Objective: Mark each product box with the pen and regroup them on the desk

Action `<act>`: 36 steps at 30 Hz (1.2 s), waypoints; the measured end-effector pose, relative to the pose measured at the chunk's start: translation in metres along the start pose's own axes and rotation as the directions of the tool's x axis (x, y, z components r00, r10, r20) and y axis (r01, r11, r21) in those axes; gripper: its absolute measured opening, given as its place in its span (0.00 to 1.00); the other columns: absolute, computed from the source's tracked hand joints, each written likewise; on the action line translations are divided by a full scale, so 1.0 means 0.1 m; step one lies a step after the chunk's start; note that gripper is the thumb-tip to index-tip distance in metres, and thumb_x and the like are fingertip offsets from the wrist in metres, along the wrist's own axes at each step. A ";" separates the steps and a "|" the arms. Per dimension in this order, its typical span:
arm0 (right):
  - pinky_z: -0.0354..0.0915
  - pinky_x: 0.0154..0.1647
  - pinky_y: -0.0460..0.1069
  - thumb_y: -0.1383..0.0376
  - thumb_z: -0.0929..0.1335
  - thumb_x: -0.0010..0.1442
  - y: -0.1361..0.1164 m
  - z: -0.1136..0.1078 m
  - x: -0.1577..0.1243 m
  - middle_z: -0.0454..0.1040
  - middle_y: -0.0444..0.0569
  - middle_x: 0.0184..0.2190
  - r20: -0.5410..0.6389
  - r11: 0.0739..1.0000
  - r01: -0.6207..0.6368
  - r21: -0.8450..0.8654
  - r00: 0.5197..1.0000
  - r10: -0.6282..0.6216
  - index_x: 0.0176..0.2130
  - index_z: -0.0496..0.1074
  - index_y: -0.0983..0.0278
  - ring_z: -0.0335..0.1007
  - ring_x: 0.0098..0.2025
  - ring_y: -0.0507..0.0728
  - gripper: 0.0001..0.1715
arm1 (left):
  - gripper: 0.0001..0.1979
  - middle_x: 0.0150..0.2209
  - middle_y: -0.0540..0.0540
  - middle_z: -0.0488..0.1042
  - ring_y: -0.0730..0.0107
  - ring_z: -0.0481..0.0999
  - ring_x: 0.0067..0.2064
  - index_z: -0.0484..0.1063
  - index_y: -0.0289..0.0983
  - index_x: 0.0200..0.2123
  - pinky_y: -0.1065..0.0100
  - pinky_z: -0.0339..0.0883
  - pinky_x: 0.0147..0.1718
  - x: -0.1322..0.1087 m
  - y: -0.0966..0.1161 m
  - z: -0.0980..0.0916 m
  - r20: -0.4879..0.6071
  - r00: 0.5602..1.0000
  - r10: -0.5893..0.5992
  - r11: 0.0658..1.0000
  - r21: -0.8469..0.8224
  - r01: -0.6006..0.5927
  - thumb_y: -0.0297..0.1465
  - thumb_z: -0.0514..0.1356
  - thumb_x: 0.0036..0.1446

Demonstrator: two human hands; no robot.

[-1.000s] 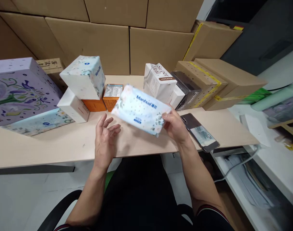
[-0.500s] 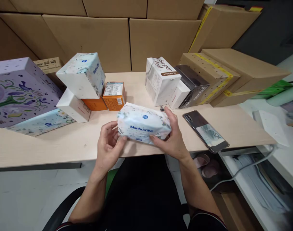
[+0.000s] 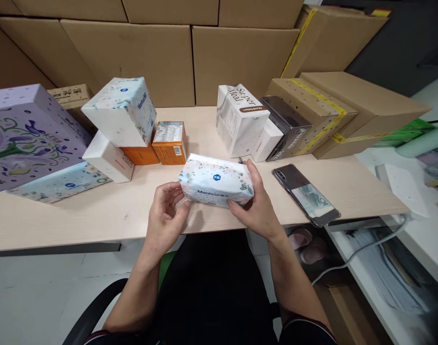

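A soft tissue pack [image 3: 216,179], white and pale blue with a floral print and "Manhua" lettering, is held just above the front of the table. My right hand [image 3: 258,211] grips its right end, thumb on the near side and fingers around the far edge. At the other end, my left hand [image 3: 167,211] has curled fingers and its thumb against the pack's left corner; the fingertips are partly hidden. Behind the pack stand an orange box [image 3: 169,143] on the left and a white "Super Meal" box [image 3: 238,120] on the right.
A phone [image 3: 305,195] lies right of my hands on the table [image 3: 78,220]. To the left are a purple box [image 3: 28,134], a cube-shaped tissue box [image 3: 120,112] and a small white box [image 3: 109,157]. Cardboard boxes [image 3: 244,62] wall off the back; a dark box [image 3: 285,127] stands right.
The tissue pack has tilted so that more of its top shows and its lettered side turns downward. Both hands stay at its ends, with the left shifted slightly right.
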State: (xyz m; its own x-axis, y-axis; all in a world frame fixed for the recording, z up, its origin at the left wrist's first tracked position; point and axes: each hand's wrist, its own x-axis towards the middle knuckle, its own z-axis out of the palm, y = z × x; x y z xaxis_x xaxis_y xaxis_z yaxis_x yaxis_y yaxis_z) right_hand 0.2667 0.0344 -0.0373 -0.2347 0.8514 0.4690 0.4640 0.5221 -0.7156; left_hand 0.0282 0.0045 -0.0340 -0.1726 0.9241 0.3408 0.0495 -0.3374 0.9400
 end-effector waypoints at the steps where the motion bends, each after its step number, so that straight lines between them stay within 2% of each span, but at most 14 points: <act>1: 0.50 0.78 0.72 0.62 0.71 0.64 0.01 0.00 -0.01 0.46 0.55 0.79 0.004 1.000 -0.001 0.018 1.000 0.001 0.78 0.39 0.53 0.43 0.80 0.69 0.56 | 0.17 0.52 0.45 0.79 0.66 0.82 0.55 0.72 0.42 0.51 0.61 0.76 0.60 0.00 -0.01 0.00 0.000 1.000 -0.001 1.000 0.001 0.001 0.30 0.70 0.60; 3: 0.49 0.78 0.71 0.60 0.72 0.65 0.03 0.00 -0.02 0.46 0.53 0.80 0.009 0.997 -0.018 0.076 1.000 0.018 0.78 0.40 0.53 0.43 0.80 0.69 0.56 | 0.19 0.52 0.45 0.79 0.67 0.81 0.55 0.72 0.42 0.52 0.62 0.76 0.60 -0.01 -0.02 -0.01 0.002 1.000 0.002 1.000 -0.005 -0.002 0.30 0.70 0.60; 4: 0.53 0.77 0.71 0.58 0.72 0.65 0.03 0.01 -0.02 0.46 0.53 0.80 0.007 0.992 -0.039 0.123 0.999 0.038 0.78 0.39 0.52 0.46 0.80 0.69 0.56 | 0.20 0.53 0.45 0.79 0.67 0.81 0.56 0.73 0.43 0.53 0.63 0.75 0.61 -0.01 -0.03 -0.02 0.002 1.000 0.014 1.000 -0.013 -0.014 0.30 0.71 0.59; 8: 0.72 0.66 0.65 0.48 0.74 0.63 0.01 0.04 -0.01 0.53 0.56 0.78 -0.010 0.919 -0.184 0.349 0.980 0.200 0.78 0.39 0.51 0.66 0.71 0.69 0.60 | 0.22 0.54 0.46 0.80 0.67 0.80 0.57 0.76 0.44 0.56 0.65 0.75 0.61 -0.03 -0.02 -0.05 -0.044 0.990 0.137 0.989 -0.039 -0.139 0.29 0.71 0.59; 10: 0.78 0.59 0.64 0.44 0.73 0.62 -0.01 0.04 0.01 0.57 0.60 0.76 -0.038 0.874 -0.256 0.413 0.954 0.297 0.77 0.43 0.52 0.74 0.64 0.69 0.58 | 0.20 0.54 0.46 0.80 0.67 0.80 0.57 0.77 0.46 0.57 0.67 0.75 0.60 -0.03 -0.01 -0.07 -0.051 0.984 0.168 0.984 -0.046 -0.170 0.31 0.70 0.62; 12: 0.80 0.54 0.62 0.40 0.71 0.62 -0.04 0.02 0.03 0.61 0.62 0.74 -0.073 0.857 -0.284 0.431 0.935 0.346 0.75 0.51 0.55 0.75 0.63 0.69 0.54 | 0.20 0.55 0.47 0.79 0.66 0.80 0.57 0.78 0.47 0.58 0.66 0.76 0.59 -0.03 0.00 -0.08 -0.032 0.988 0.154 0.987 -0.031 -0.155 0.33 0.68 0.64; 15: 0.79 0.55 0.61 0.39 0.68 0.65 -0.05 0.00 0.05 0.66 0.60 0.71 -0.073 0.871 -0.259 0.418 0.946 0.316 0.70 0.63 0.57 0.71 0.67 0.70 0.44 | 0.19 0.58 0.45 0.77 0.62 0.78 0.60 0.78 0.49 0.60 0.62 0.75 0.60 -0.01 0.02 -0.10 0.005 0.993 0.119 0.991 0.064 -0.119 0.36 0.66 0.66; 17: 0.77 0.58 0.61 0.40 0.67 0.67 -0.03 0.00 0.04 0.68 0.57 0.70 -0.040 0.876 -0.243 0.417 0.958 0.285 0.68 0.66 0.57 0.70 0.68 0.69 0.40 | 0.20 0.60 0.44 0.76 0.60 0.76 0.62 0.77 0.49 0.61 0.60 0.74 0.62 0.00 0.02 -0.10 0.020 0.995 0.097 0.989 0.114 -0.098 0.38 0.65 0.67; 19: 0.76 0.61 0.63 0.41 0.67 0.68 -0.02 0.00 0.04 0.69 0.56 0.70 0.006 0.876 -0.236 0.422 0.966 0.257 0.70 0.64 0.56 0.70 0.68 0.69 0.40 | 0.22 0.61 0.43 0.75 0.58 0.75 0.64 0.75 0.49 0.63 0.56 0.72 0.64 -0.01 0.02 -0.10 0.023 0.998 0.065 0.990 0.121 -0.067 0.39 0.65 0.67; 22: 0.73 0.64 0.64 0.46 0.73 0.64 0.00 0.01 0.03 0.67 0.57 0.71 0.045 0.893 -0.225 0.390 0.973 0.226 0.73 0.59 0.55 0.69 0.69 0.68 0.46 | 0.25 0.64 0.44 0.73 0.57 0.75 0.64 0.73 0.50 0.65 0.55 0.72 0.65 -0.02 0.00 -0.08 0.015 0.999 0.037 0.993 0.112 -0.039 0.38 0.67 0.65; 25: 0.72 0.65 0.65 0.50 0.76 0.61 0.01 0.01 0.01 0.64 0.57 0.73 0.041 0.913 -0.202 0.354 0.979 0.200 0.74 0.57 0.54 0.68 0.69 0.68 0.50 | 0.29 0.64 0.45 0.74 0.60 0.78 0.61 0.73 0.51 0.65 0.60 0.76 0.60 -0.04 -0.04 -0.08 -0.031 0.996 0.080 0.995 0.067 -0.078 0.34 0.71 0.61; 28: 0.72 0.66 0.64 0.53 0.75 0.62 0.01 0.01 -0.01 0.65 0.56 0.72 0.001 0.906 -0.152 0.394 0.986 0.165 0.74 0.58 0.54 0.68 0.69 0.66 0.48 | 0.29 0.59 0.45 0.80 0.63 0.80 0.58 0.73 0.50 0.64 0.63 0.78 0.57 -0.06 -0.06 -0.09 -0.112 0.983 0.149 0.987 -0.045 -0.154 0.31 0.71 0.60; 32: 0.76 0.59 0.61 0.56 0.75 0.64 0.03 0.01 -0.05 0.71 0.55 0.67 -0.062 0.912 -0.110 0.396 0.987 0.146 0.71 0.63 0.53 0.74 0.62 0.64 0.41 | 0.27 0.58 0.45 0.81 0.59 0.80 0.59 0.77 0.48 0.62 0.61 0.76 0.59 -0.08 -0.06 -0.11 -0.161 0.968 0.195 0.970 -0.116 -0.215 0.30 0.71 0.59; 36: 0.77 0.51 0.58 0.58 0.75 0.64 0.07 0.03 -0.05 0.75 0.53 0.59 -0.118 0.940 -0.064 0.335 0.987 0.109 0.68 0.68 0.51 0.76 0.54 0.62 0.36 | 0.24 0.57 0.45 0.81 0.58 0.79 0.59 0.79 0.47 0.59 0.59 0.75 0.61 -0.08 -0.05 -0.11 -0.164 0.970 0.178 0.975 -0.103 -0.197 0.32 0.72 0.58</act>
State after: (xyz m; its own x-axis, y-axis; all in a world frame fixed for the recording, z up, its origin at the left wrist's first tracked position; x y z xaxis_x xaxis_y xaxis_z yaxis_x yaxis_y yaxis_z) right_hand 0.2685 0.0337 -0.0459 -0.0800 0.8916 0.4457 0.1650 0.4528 -0.8762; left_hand 0.0185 -0.0031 -0.0415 -0.3203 0.8070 0.4962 -0.0191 -0.5292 0.8483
